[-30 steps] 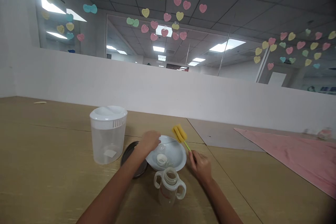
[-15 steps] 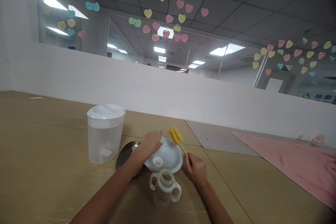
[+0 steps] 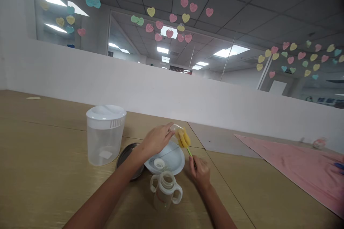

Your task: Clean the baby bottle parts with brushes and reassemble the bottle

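Cap (image 3: pixel 175 126) in left hand (image 3: pixel 158 139), brush (image 3: pixel 185 140) in right hand (image 3: pixel 201 172), at the bowl's far side

Pinching the cap between left thumb and fingers; grasping the brush by the green stem (image 3: pixel 190 151), right fingers closed round, sponge end up. Sponge and cap overlapping in view; impossible to tell whether one inside the other or merely touching.

For the cap, expect light, stiff, clear plastic, probably slippery if wet; best held by the sides, without a hard squeeze. For the brush, expect a soft, yielding sponge on a thin, stiffer stem; best gripped low, away from the sponge.

Below the hands, the raised rim of the bowl (image 3: pixel 176 160), with a white ring (image 3: pixel 159 164) inside. Nearer, the open-mouthed bottle (image 3: pixel 164 189), upright, side handles jutting out: easy to catch with a dropping wrist. To the left, the dark pan (image 3: pixel 124 155), partly under the left forearm, then the lidded tub (image 3: pixel 104 139). Most room to the right, along the bench (image 3: pixel 239 171) towards the pink cloth (image 3: pixel 292 164). White wall (image 3: pixel 161 96) behind.
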A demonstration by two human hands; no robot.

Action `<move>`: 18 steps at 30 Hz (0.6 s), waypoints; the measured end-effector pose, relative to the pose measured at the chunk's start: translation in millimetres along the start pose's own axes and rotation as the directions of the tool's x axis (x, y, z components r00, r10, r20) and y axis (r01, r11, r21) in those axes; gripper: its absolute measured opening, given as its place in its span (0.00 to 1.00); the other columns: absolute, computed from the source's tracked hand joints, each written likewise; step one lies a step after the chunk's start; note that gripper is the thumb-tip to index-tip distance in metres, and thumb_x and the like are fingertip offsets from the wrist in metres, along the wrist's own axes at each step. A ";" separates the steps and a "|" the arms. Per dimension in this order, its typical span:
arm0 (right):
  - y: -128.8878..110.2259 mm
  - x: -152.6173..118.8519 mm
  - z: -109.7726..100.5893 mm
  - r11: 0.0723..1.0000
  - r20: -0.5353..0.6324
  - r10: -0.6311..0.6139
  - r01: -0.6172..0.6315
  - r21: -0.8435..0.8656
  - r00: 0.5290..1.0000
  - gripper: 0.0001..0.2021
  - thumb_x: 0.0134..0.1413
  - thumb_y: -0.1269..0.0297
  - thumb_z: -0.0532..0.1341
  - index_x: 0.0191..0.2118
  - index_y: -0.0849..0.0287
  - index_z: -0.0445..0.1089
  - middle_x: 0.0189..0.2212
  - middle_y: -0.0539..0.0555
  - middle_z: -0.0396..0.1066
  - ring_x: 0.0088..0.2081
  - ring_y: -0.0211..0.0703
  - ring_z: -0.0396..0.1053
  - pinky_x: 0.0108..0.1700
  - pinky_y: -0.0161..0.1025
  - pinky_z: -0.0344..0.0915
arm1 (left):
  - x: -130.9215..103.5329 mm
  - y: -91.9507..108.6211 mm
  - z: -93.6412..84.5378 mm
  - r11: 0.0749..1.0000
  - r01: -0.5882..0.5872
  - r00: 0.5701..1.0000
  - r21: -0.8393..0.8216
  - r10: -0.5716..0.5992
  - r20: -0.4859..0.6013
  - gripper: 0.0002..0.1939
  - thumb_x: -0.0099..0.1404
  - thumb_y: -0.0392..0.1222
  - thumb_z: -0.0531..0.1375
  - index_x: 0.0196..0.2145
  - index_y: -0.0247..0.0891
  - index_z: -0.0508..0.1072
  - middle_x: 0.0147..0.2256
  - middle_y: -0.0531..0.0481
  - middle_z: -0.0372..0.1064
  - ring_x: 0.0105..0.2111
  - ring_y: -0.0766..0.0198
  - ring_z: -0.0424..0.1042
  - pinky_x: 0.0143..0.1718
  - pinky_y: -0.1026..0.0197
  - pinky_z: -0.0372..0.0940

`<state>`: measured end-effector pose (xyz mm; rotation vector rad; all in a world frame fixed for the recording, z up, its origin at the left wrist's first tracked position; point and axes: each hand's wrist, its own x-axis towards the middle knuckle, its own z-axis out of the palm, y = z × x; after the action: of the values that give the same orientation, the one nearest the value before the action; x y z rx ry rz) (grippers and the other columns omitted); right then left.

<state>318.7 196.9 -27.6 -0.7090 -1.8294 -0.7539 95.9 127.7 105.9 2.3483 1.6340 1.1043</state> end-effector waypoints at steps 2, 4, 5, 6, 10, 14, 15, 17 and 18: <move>-0.5 1.2 -1.7 1.000 -0.003 -0.030 0.030 0.004 1.000 0.13 0.59 0.72 0.51 0.24 0.60 0.63 0.14 0.48 0.60 0.17 0.33 0.57 0.24 0.34 0.51 | -0.4 2.5 2.5 0.999 -0.035 0.999 -0.007 0.035 0.007 0.21 0.68 0.46 0.45 0.57 0.40 0.59 0.44 0.46 0.70 0.43 0.58 0.70 0.41 0.60 0.61; -1.2 1.8 -2.3 0.998 0.000 -0.066 0.066 0.018 0.998 0.11 0.58 0.72 0.51 0.25 0.61 0.64 0.15 0.49 0.61 0.18 0.34 0.58 0.24 0.34 0.52 | -1.1 4.1 5.2 0.997 -0.082 0.996 -0.008 0.083 0.036 0.21 0.68 0.46 0.45 0.57 0.42 0.60 0.48 0.45 0.68 0.46 0.57 0.68 0.46 0.59 0.60; -1.4 1.8 -2.1 0.997 0.004 -0.078 0.078 0.025 0.997 0.11 0.58 0.72 0.51 0.25 0.61 0.64 0.15 0.49 0.61 0.18 0.34 0.58 0.25 0.34 0.52 | -1.6 4.6 6.4 0.995 -0.104 0.993 -0.010 0.104 0.056 0.21 0.68 0.45 0.46 0.57 0.42 0.59 0.49 0.45 0.66 0.47 0.57 0.67 0.48 0.58 0.60; -1.5 1.6 -1.6 0.996 0.008 -0.084 0.084 0.028 0.996 0.11 0.58 0.72 0.51 0.26 0.61 0.64 0.15 0.49 0.62 0.18 0.34 0.59 0.25 0.33 0.53 | -2.1 4.9 7.2 0.992 -0.122 0.989 -0.012 0.123 0.078 0.21 0.68 0.44 0.46 0.57 0.42 0.59 0.51 0.45 0.65 0.48 0.57 0.66 0.49 0.58 0.59; -0.5 0.2 -0.3 0.995 -0.007 -0.099 0.099 0.014 0.995 0.09 0.57 0.72 0.52 0.28 0.62 0.66 0.17 0.50 0.65 0.20 0.34 0.61 0.26 0.33 0.54 | -4.3 4.3 4.5 0.983 -0.173 0.975 -0.058 0.179 0.133 0.21 0.67 0.39 0.48 0.57 0.44 0.59 0.53 0.49 0.64 0.50 0.60 0.64 0.51 0.59 0.57; -0.2 1.7 -3.1 0.993 -0.042 -0.117 0.117 -0.014 0.992 0.07 0.56 0.71 0.55 0.28 0.62 0.66 0.18 0.51 0.66 0.21 0.35 0.62 0.27 0.34 0.55 | -5.6 2.7 -4.5 0.972 -0.185 0.966 -0.143 0.207 0.154 0.20 0.64 0.37 0.52 0.54 0.47 0.64 0.51 0.53 0.66 0.47 0.62 0.66 0.47 0.63 0.59; -0.4 2.2 -4.1 0.993 -0.042 -0.119 0.119 -0.023 0.992 0.07 0.56 0.71 0.55 0.28 0.62 0.67 0.18 0.51 0.66 0.21 0.35 0.62 0.27 0.34 0.55 | -6.0 2.5 -6.8 0.975 -0.174 0.966 -0.140 0.196 0.166 0.20 0.63 0.38 0.53 0.53 0.48 0.65 0.50 0.53 0.67 0.45 0.62 0.68 0.45 0.63 0.60; -0.6 3.0 -5.5 0.991 -0.034 -0.125 0.123 -0.047 0.992 0.06 0.55 0.70 0.56 0.29 0.62 0.68 0.18 0.51 0.66 0.22 0.35 0.62 0.28 0.34 0.54 | -7.2 3.3 -10.9 0.986 -0.138 0.971 -0.090 0.153 0.183 0.20 0.62 0.40 0.55 0.52 0.48 0.66 0.46 0.53 0.71 0.40 0.61 0.70 0.41 0.63 0.61; -0.5 3.1 -5.8 0.990 -0.027 -0.128 0.127 -0.060 0.991 0.07 0.55 0.70 0.56 0.29 0.62 0.68 0.18 0.51 0.65 0.22 0.35 0.62 0.28 0.35 0.54 | -7.9 4.5 -12.8 0.992 -0.116 0.976 -0.047 0.123 0.182 0.19 0.62 0.42 0.55 0.52 0.48 0.67 0.44 0.52 0.72 0.38 0.61 0.71 0.39 0.63 0.61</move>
<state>320.6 192.5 -22.9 -0.6182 -1.8438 -0.8998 90.5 114.9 113.3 2.4702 1.4163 0.8931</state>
